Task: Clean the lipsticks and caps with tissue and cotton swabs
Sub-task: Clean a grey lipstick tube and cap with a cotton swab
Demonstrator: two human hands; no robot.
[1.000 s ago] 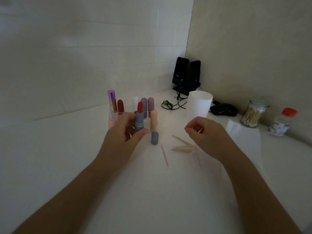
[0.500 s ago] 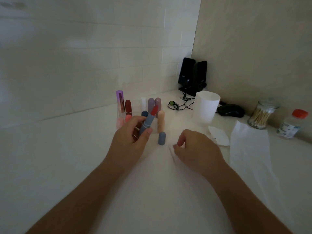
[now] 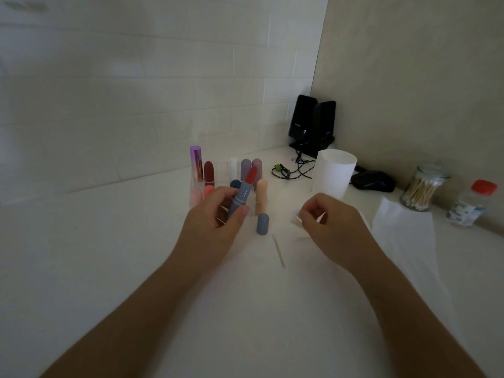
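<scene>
Fingers [image 3: 218, 196] of the left hand [image 3: 215, 225] are curled round the barrel of a blue-grey lipstick [image 3: 242, 193], which is held above the desk [image 3: 109, 255], tilted to the right, with its red bullet uncovered. Fingers [image 3: 309, 214] of the right hand [image 3: 332, 227] are pinched on a small white scrap [image 3: 295, 219]; whether it is tissue or a swab tip cannot be told. A tissue sheet [image 3: 403, 236] is spread flat on the desk to the right of the right hand. A white cup [image 3: 334, 173] is seen behind that hand, and two black speakers [image 3: 312, 126] are set in the corner, with a coiled cable [image 3: 291, 167] in front of them. A dark mouse [image 3: 373, 181] is placed just beside the cup. A glass jar of cotton swabs [image 3: 422, 189] and a red-capped bottle [image 3: 470, 204] are found by the right wall. Capped lipsticks [image 3: 251, 167] are lined up behind the left hand, partly hidden by it. Between the hands, a peach lipstick [image 3: 261, 197] and a blue-grey cap [image 3: 262, 223] are stood upright, near each other. A thin swab stick [image 3: 278, 251] is laid on the desk in front of the cap.
</scene>
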